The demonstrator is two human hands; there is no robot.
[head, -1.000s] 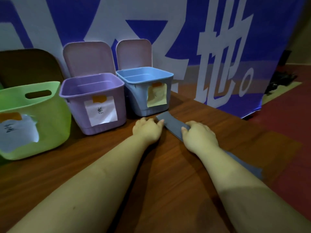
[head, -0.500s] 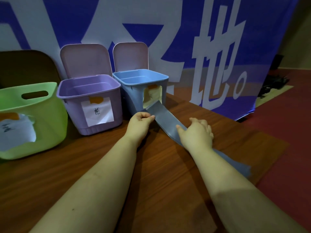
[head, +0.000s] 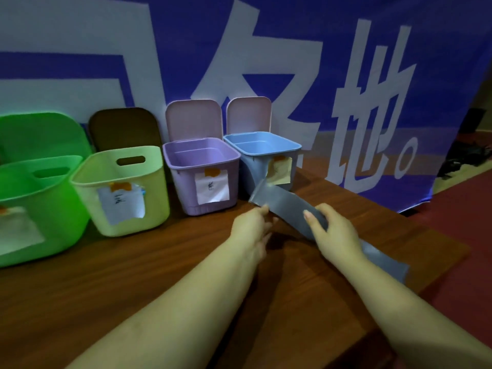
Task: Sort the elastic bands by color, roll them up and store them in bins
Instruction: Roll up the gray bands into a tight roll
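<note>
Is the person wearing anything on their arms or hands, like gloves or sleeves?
No. The left hand and the right hand are bare, with no gloves, rings, watch or bracelets showing. Both forearms are uncovered as far as the picture's bottom edge, so no sleeves show. The fingernails look short and plain.

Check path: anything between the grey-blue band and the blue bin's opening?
Nothing visible blocks it. The grey-blue band is held by the left hand and right hand, its far end already against the front of the blue bin. The bin's lid stands open. The band is not rolled yet.
</note>
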